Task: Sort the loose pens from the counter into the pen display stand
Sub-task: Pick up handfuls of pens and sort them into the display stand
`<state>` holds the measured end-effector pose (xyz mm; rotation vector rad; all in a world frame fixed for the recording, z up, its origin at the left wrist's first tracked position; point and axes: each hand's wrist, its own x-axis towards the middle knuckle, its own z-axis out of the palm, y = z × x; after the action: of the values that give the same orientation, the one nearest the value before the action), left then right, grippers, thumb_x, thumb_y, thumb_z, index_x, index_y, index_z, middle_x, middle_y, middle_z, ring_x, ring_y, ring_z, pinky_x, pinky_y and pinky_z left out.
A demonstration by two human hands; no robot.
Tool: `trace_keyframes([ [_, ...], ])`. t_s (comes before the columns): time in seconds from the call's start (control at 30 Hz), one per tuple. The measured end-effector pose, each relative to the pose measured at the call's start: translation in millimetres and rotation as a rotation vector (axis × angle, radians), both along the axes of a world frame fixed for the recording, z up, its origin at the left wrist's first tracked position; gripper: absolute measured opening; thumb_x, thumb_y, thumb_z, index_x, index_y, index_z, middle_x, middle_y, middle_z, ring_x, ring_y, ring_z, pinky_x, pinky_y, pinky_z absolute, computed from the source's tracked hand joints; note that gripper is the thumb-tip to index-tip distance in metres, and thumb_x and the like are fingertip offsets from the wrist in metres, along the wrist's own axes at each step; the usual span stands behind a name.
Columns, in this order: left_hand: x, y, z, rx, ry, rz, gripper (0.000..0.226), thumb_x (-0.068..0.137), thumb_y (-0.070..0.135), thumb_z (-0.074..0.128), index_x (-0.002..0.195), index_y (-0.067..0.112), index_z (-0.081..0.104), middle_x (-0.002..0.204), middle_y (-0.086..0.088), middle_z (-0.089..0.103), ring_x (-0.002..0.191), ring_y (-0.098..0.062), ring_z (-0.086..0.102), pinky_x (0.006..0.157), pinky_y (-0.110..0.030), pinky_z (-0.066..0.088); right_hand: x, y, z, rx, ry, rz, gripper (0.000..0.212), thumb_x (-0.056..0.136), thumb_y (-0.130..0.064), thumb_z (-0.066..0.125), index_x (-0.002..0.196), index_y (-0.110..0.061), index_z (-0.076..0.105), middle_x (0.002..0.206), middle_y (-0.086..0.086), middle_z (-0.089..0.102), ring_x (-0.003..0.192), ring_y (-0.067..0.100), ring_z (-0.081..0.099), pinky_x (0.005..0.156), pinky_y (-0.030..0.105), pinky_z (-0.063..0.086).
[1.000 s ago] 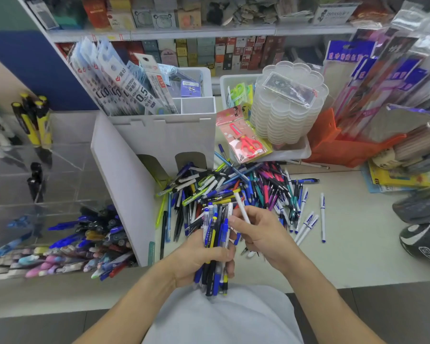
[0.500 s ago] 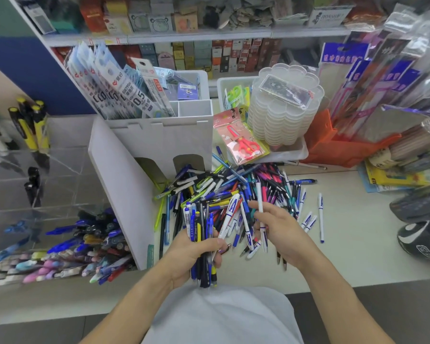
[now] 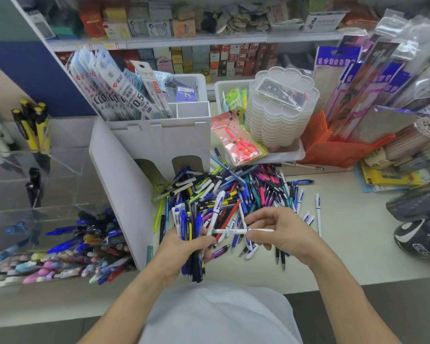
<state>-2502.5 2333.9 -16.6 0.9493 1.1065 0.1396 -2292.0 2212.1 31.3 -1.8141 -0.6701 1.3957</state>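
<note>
Dozens of loose pens [image 3: 236, 192] lie heaped on the pale counter [image 3: 353, 247] at the middle of the frame. Upper left of centre, hanging refill packs [image 3: 124, 93] read "0.5" and "GR7904"; a box on the top shelf [image 3: 196, 40] carries lettering too blurred to read.

At lower centre the left hand [image 3: 181, 252] is curled tight round a bundle of pens [image 3: 191, 234], mostly blue and black, held upright. Just to its right, the right hand [image 3: 281, 234] pinches a white pen [image 3: 241, 230] between thumb and fingertips, level, its tip toward the bundle.

At left stands the clear pen display stand [image 3: 35, 214], its lower compartment full of pens, with a white divider panel [image 3: 119, 192] between it and the heap. Behind the heap sit packaged red scissors [image 3: 241, 145] and stacked clear plastic boxes [image 3: 278, 112].
</note>
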Motion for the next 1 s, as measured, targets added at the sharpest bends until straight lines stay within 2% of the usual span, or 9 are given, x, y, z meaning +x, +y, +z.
trace_keyframes([
  [0.2, -9, 3, 11, 0.052, -0.037, -0.329, 0.029, 0.077, 0.008, 0.084, 0.094, -0.004, 0.063, 0.074, -0.021, 0.066, 0.065, -0.029, 0.064, 0.069, -0.036, 0.057, -13, 17, -9, 0.15, 0.093, -0.161, 0.033, 0.086, -0.032, 0.075, 0.113, -0.013, 0.072, 0.065, 0.009, 0.063, 0.055, 0.017, 0.059, 0.058, 0.028, 0.051],
  [0.3, -7, 5, 15, 0.056, -0.059, -0.364, 0.028, 0.078, 0.004, 0.082, 0.091, -0.009, 0.062, 0.085, -0.032, 0.066, 0.067, -0.031, 0.064, 0.071, -0.04, 0.058, -28, 23, -15, 0.176, 0.115, -0.085, 0.03, 0.098, -0.038, 0.059, 0.11, -0.015, 0.074, 0.062, 0.008, 0.058, 0.055, 0.016, 0.053, 0.057, 0.024, 0.047],
  [0.47, -2, 1, 20, -0.011, -0.095, -0.331, 0.019, 0.087, 0.006, 0.075, 0.098, -0.005, 0.064, 0.091, -0.027, 0.071, 0.074, -0.034, 0.068, 0.073, -0.042, 0.059, -38, 35, -11, 0.132, -0.029, -0.052, 0.044, 0.099, -0.051, 0.044, 0.085, -0.019, 0.072, 0.059, 0.006, 0.051, 0.054, 0.015, 0.045, 0.061, 0.024, 0.043],
  [0.57, -1, -1, 20, -0.054, -0.134, -0.252, 0.019, 0.089, 0.008, 0.071, 0.098, -0.007, 0.064, 0.096, -0.035, 0.069, 0.08, -0.038, 0.069, 0.081, -0.049, 0.06, -28, 40, -8, 0.193, -0.002, -0.182, 0.046, 0.107, -0.038, 0.04, 0.08, -0.012, 0.066, 0.069, 0.003, 0.066, 0.072, 0.015, 0.069, 0.075, 0.029, 0.056],
  [0.6, 0, -1, 19, -0.037, -0.122, -0.244, 0.022, 0.088, 0.008, 0.073, 0.1, -0.008, 0.063, 0.095, -0.036, 0.068, 0.078, -0.037, 0.068, 0.081, -0.048, 0.06, -26, 41, -7, 0.244, 0.094, -0.235, 0.044, 0.108, -0.033, 0.039, 0.081, -0.008, 0.064, 0.071, 0.006, 0.067, 0.074, 0.023, 0.071, 0.075, 0.032, 0.06],
  [0.67, 1, -3, 17, -0.021, -0.105, -0.246, 0.027, 0.087, 0.008, 0.075, 0.106, -0.005, 0.06, 0.085, -0.031, 0.068, 0.071, -0.033, 0.065, 0.075, -0.043, 0.059, -27, 42, -2, 0.299, 0.18, -0.249, 0.036, 0.107, -0.031, 0.043, 0.085, -0.006, 0.055, 0.061, 0.004, 0.053, 0.052, 0.022, 0.055, 0.053, 0.029, 0.052],
  [0.73, 2, -4, 17, 0.023, -0.085, -0.303, 0.028, 0.087, 0.01, 0.076, 0.107, -0.001, 0.059, 0.076, -0.021, 0.068, 0.066, -0.028, 0.064, 0.069, -0.035, 0.057, -34, 43, -2, 0.253, 0.068, -0.165, 0.026, 0.102, -0.031, 0.06, 0.087, -0.011, 0.054, 0.058, 0.004, 0.044, 0.048, 0.015, 0.044, 0.045, 0.025, 0.039],
  [0.83, 3, -6, 17, 0.103, -0.054, -0.402, 0.026, 0.085, 0.012, 0.076, 0.104, 0.007, 0.059, 0.072, -0.017, 0.068, 0.065, -0.026, 0.065, 0.068, -0.034, 0.055, -43, 50, -4, 0.193, -0.164, 0.031, 0.022, 0.086, -0.032, 0.081, 0.101, -0.024, 0.069, 0.06, 0.007, 0.051, 0.06, 0.012, 0.059, 0.062, 0.024, 0.054],
  [1.0, 4, -7, 20, 0.21, 0.011, -0.486, 0.019, 0.084, 0.01, 0.072, 0.1, 0.011, 0.061, 0.068, -0.012, 0.068, 0.061, -0.021, 0.066, 0.066, -0.031, 0.057, -47, 57, 6, 0.158, -0.378, 0.19, 0.021, 0.08, -0.04, 0.085, 0.09, -0.027, 0.072, 0.071, 0.003, 0.068, 0.054, 0.003, 0.052, 0.055, 0.016, 0.042],
])
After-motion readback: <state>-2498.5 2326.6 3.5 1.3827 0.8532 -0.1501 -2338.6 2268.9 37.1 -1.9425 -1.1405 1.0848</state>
